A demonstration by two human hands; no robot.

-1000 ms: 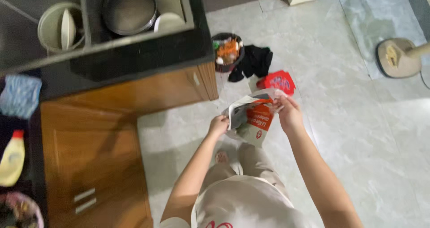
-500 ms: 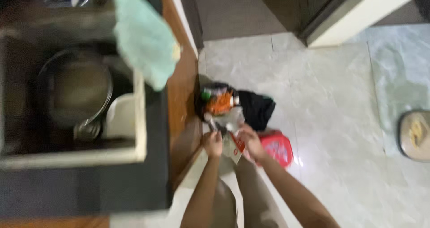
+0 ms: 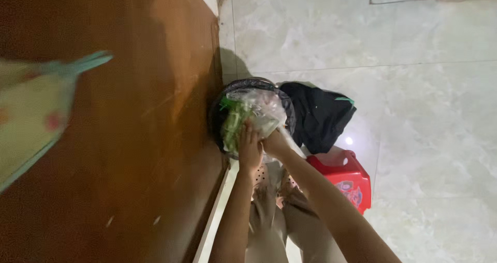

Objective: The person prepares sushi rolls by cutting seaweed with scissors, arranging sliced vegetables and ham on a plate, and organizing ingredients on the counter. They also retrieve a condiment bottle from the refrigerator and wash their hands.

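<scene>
my left hand (image 3: 249,148) and right hand (image 3: 275,143) press the clear plastic bag of green scraps (image 3: 251,115) with closed fingers, already inside the black round bin (image 3: 217,113)

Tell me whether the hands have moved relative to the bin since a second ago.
Yes. Both the left hand and right hand have gone from above the red stool to the black-lined bin, now pressing a clear plastic bag there.
</scene>
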